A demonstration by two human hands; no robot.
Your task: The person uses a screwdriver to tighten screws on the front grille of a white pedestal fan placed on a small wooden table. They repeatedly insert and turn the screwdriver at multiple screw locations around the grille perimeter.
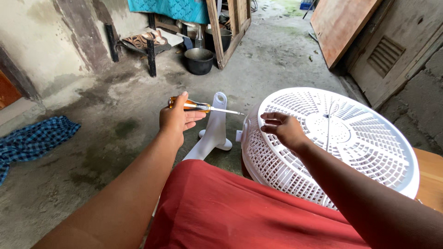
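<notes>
1. Head view, centre of the frame: left hand (176, 119) closed around the amber translucent plastic handle of a screwdriver with a thin silver metal shaft (205, 108).
2. Long axis of the screwdriver nearly level, handle at the left, tip pointing right and slightly down toward the rim of the white round plastic fan grille (350, 138); tip just short of the grille's edge, whether touching cannot be told.
3. Right hand (284, 129) right of centre, fingers curled loosely over the grille's upper left rim, gripping nothing, resting on or just above the slotted surface.
4. Grille domed, ribbed with rows of small slots radiating from a solid hub, filling the right half of the frame above a red cloth-covered lap (221, 207).
5. White moulded plastic fan stand piece (213, 133) lying on the rough stained concrete floor (83, 152) between the two hands, smooth and glossy.
6. Blue checked cloth (34, 138) crumpled at the left edge; black round metal pot (199, 60) at upper centre; reddish wooden board (339, 23) leaning at upper right.
</notes>
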